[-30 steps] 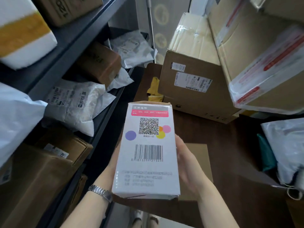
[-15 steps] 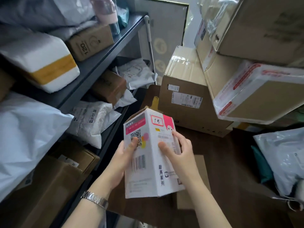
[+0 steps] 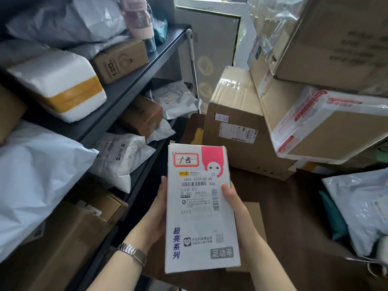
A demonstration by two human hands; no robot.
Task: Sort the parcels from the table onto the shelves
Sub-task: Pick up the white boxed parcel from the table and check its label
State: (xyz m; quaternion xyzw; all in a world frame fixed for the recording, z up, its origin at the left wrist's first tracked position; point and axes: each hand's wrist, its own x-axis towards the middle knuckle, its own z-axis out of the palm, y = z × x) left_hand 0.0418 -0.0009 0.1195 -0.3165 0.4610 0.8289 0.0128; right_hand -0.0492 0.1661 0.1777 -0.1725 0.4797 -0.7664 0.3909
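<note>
Showing, head view: one white carton, long face up, carrying a shipping label with barcodes, a pink corner panel and a red-bordered handwritten tag. Held in the air above the dark table, just beside the shelf unit.
Left hand: clasped on the carton's left edge; metal watch at the wrist.
Right hand: clasped on the carton's right edge, thumb on the top face.
Shelves, left: white foam box with yellow tape, small brown box, white poly bags, further brown cartons.
Table, rear and right: large cardboard box, stacked taped cartons beside and above it, grey poly bag at the right edge.
</note>
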